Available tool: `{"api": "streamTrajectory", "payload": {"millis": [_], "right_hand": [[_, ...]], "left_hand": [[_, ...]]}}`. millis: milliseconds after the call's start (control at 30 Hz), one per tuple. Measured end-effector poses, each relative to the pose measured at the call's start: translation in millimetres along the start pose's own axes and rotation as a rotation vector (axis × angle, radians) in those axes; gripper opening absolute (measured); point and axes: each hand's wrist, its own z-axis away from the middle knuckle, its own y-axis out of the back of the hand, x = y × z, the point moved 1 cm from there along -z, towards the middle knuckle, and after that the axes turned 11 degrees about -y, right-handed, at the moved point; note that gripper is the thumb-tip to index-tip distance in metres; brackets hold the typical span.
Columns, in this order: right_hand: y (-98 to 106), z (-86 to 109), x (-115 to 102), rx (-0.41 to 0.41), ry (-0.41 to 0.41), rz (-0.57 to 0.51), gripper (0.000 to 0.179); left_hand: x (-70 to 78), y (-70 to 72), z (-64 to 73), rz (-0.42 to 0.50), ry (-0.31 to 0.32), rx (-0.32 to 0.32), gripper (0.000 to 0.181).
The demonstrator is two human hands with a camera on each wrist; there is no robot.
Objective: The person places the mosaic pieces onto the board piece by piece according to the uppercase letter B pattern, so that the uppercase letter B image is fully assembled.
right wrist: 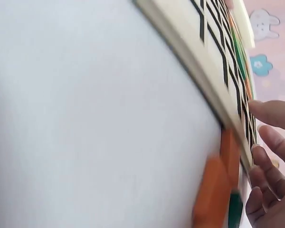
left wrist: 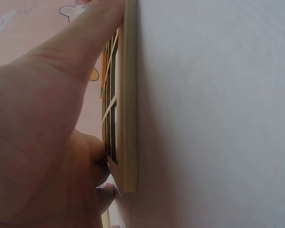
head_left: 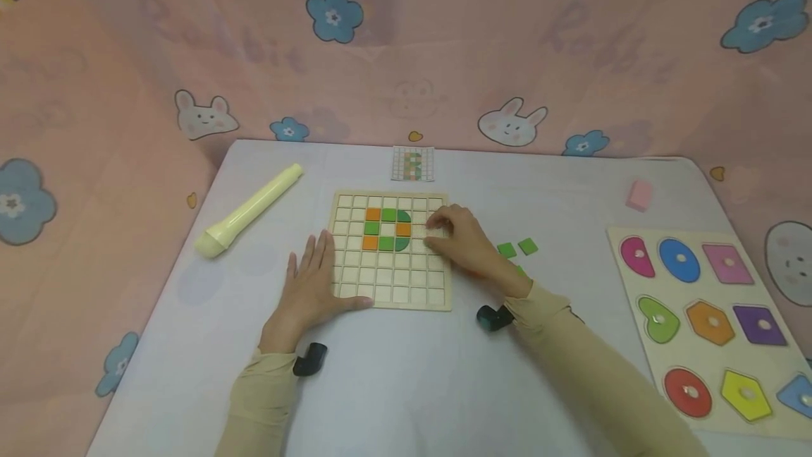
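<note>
A square wooden grid board (head_left: 391,277) lies mid-table. Orange, green and rounded dark green tiles (head_left: 387,244) form a ring in its upper half. My left hand (head_left: 309,291) rests against the board's left side with straight fingers, its thumb reaching over the lower edge. Over the board's right side hovers my right hand (head_left: 466,240), fingers bent. In the right wrist view its thumb and fingers are apart, with nothing seen between them. Loose orange tiles (right wrist: 213,192) and a dark green tile (right wrist: 235,209) lie beside the board, mostly hidden by the right hand in the head view.
Behind the board lies a small pattern card (head_left: 413,163). Loose green tiles (head_left: 528,246) are right of the right hand. A pale yellow microphone-shaped stick (head_left: 250,210) lies at left. At right are a pink block (head_left: 639,195) and a shape puzzle board (head_left: 681,281).
</note>
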Motion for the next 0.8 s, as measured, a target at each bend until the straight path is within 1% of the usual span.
{"api": "streamTrajectory", "payload": {"millis": [67, 167, 300, 400, 500, 600, 700, 800], "right_hand": [[10, 1.0, 9, -0.010, -0.011, 0.027, 0.031], [27, 3.9, 21, -0.043, -0.063, 0.092, 0.037], [54, 9.2, 32, -0.118, -0.167, 0.177, 0.044], [73, 12.0, 37, -0.179, -0.214, 0.208, 0.046], [89, 14.8, 44, -0.236, -0.204, 0.237, 0.048], [100, 18.4, 51, -0.279, -0.165, 0.252, 0.048], [107, 22.9, 58, -0.309, -0.160, 0.232, 0.043], [110, 26.1, 63, -0.319, -0.170, 0.208, 0.035]], "left_hand": [[-0.3, -0.3, 0.2, -0.004, -0.001, 0.000, 0.144], [-0.2, -0.5, 0.3, -0.005, -0.003, 0.001, 0.144], [-0.1, -0.9, -0.1, 0.003, 0.003, 0.000, 0.145], [-0.1, -0.9, -0.4, 0.007, 0.009, -0.003, 0.145], [-0.3, -0.7, -0.5, 0.006, 0.008, -0.006, 0.145], [-0.8, -0.9, -0.8, 0.004, 0.006, -0.006, 0.145], [-1.1, -1.1, -1.1, 0.003, 0.005, -0.006, 0.145], [-1.1, -1.2, -1.2, -0.001, 0.004, -0.006, 0.145]]}}
